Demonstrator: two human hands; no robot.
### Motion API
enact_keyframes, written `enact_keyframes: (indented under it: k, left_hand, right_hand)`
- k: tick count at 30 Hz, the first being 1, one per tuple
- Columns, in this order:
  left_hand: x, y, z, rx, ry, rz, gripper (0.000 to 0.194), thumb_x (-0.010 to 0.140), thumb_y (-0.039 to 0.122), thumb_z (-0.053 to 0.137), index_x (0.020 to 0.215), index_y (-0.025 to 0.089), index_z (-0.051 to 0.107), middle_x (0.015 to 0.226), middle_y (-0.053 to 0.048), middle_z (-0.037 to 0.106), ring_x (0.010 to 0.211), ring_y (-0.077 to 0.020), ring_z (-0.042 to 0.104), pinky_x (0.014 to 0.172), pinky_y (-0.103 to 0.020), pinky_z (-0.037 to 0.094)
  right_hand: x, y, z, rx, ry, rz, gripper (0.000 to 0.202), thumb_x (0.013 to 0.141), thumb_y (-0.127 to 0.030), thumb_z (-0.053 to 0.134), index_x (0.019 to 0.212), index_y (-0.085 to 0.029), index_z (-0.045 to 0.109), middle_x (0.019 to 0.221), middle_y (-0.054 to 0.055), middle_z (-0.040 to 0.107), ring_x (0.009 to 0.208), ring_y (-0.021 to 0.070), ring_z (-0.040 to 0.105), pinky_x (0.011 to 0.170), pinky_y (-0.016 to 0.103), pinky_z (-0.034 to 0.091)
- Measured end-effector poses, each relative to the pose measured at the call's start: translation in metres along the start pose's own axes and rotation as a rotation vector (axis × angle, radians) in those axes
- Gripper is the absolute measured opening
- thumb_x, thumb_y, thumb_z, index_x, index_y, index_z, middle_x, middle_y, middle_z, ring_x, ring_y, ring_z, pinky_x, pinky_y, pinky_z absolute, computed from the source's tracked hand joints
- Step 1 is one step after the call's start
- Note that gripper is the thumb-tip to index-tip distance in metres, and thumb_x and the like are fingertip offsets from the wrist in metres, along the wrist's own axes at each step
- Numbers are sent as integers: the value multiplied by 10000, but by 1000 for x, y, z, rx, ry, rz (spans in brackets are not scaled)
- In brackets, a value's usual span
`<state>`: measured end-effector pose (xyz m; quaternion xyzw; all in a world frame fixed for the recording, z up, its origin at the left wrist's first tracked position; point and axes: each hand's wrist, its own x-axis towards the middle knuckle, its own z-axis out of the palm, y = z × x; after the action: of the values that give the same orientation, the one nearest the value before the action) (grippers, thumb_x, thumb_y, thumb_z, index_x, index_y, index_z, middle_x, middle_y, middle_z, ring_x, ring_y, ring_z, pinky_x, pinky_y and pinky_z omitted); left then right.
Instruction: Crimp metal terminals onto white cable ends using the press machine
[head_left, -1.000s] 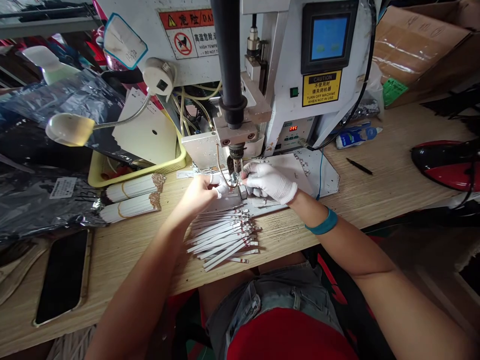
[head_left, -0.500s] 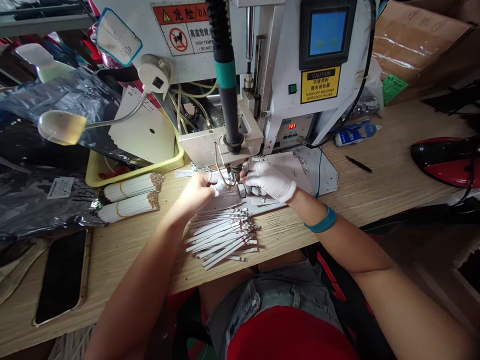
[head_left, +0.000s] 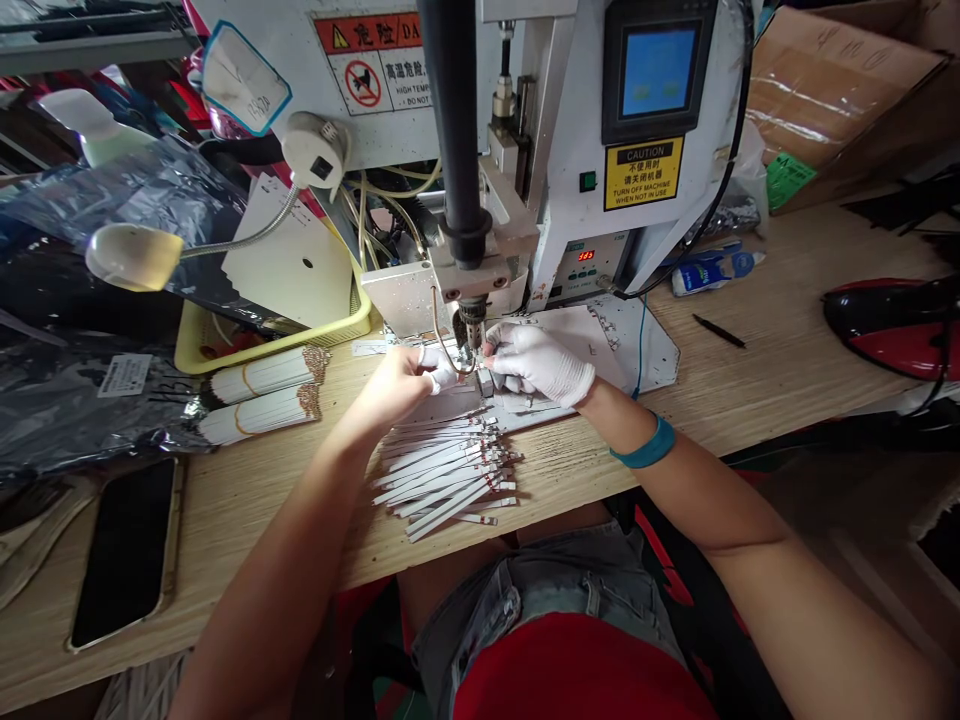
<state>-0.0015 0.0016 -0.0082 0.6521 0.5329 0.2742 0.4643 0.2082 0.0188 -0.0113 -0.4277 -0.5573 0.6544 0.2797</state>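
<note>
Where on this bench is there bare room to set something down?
Bare wood shows between the phone and left forearm, and between the pen and red-black object. Crowded: the nozzle, flanked by the left hand and right hand, and the strips in front.

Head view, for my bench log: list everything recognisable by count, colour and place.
Machine: 1, white, centre back
Warning labels: 2, red, yellow, on machine
Lamp: 1, white, left
Basket: 1, yellow, left
Strip bundles: 2, white, before basket
Loose strips: many, white, before machine
Plastic wrapping: count unclear, dark, left
Phone: 1, black, left
Bottle: 1, pale, back left
Packet: 1, blue-white, right
Stick: 1, black, right
Carton: 1, brown, back right
Table: 1, tan, beneath
Unclear object: 1, red-black, right
Left hand: 1, white-tipped, at machine
Right hand: 1, white-gloved, at machine
</note>
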Motion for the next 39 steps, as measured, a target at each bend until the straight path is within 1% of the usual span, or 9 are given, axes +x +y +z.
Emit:
enact_keyframes:
  k: [3, 6, 11, 14, 20, 25, 30, 34, 39]
  left_hand:
    - [-1, 0, 0, 1, 6, 8, 113, 630, 236, 595, 550, 158, 576, 544, -6, 531, 626, -158, 527, 568, -263, 396]
    - [-2, 1, 0, 12, 4, 0, 116, 627, 236, 592, 543, 162, 561, 529, 0, 510, 598, -147, 498, 546, -257, 374]
    - [-2, 4, 2, -42, -13, -24, 96, 604, 187, 522, 517, 156, 493, 512, 37, 423, 503, -76, 343, 507, -227, 279]
    - [-1, 3, 3, -86, -22, -45, 50, 579, 170, 495, 533, 152, 493, 521, 50, 405, 490, -60, 289, 498, -221, 241]
    - [0, -1, 3, -103, -11, -75, 53, 575, 179, 490, 532, 153, 472, 531, 48, 435, 488, -60, 301, 496, -227, 213]
    - [0, 0, 3, -112, -4, -98, 56, 578, 199, 521, 550, 150, 519, 520, 49, 433, 481, -61, 299, 500, -231, 212]
    - [1, 1, 4, -132, -1, -133, 108, 573, 233, 565, 608, 138, 605, 538, 38, 481, 490, -67, 319, 507, -230, 222]
    - [1, -2, 3, -148, 5, -135, 102, 587, 239, 592, 599, 137, 598, 526, 41, 459, 489, -63, 301, 493, -225, 190]
    - [0, -2, 2, -144, 3, -132, 68, 582, 202, 566, 569, 135, 574, 511, 41, 423, 479, -58, 269, 478, -223, 165]
  right_hand:
    - [0, 2, -1, -7, 1, -19, 115, 809, -121, 577, 831, -195, 492, 574, -73, 487, 351, 28, 404, 268, 118, 256]
    - [1, 4, -2, -17, -12, -27, 117, 808, -132, 582, 849, -197, 493, 571, -71, 503, 354, 32, 413, 272, 117, 270]
    - [2, 6, -4, -17, -41, -9, 115, 810, -149, 569, 876, -205, 494, 540, -69, 517, 339, 44, 402, 260, 126, 255]
    - [2, 4, -3, 2, -16, -12, 128, 796, -127, 569, 867, -201, 492, 554, -73, 510, 338, 38, 406, 258, 126, 251]
    - [2, 2, 0, 43, -1, 10, 132, 796, -94, 548, 844, -199, 485, 543, -76, 494, 335, 35, 400, 262, 122, 251]
    - [1, -1, 0, 91, -8, 38, 147, 787, -72, 554, 830, -196, 488, 529, -81, 463, 335, 33, 399, 260, 118, 244]
    - [1, -1, 0, 99, -5, 34, 143, 789, -72, 552, 849, -193, 503, 528, -77, 470, 326, 43, 414, 244, 128, 250]
    - [0, -2, 1, 103, -4, 34, 141, 792, -61, 542, 850, -185, 508, 539, -71, 484, 327, 40, 422, 247, 124, 261]
    - [-1, -4, 0, 111, -12, 37, 160, 792, -41, 527, 842, -189, 496, 538, -72, 481, 325, 40, 410, 244, 128, 256]
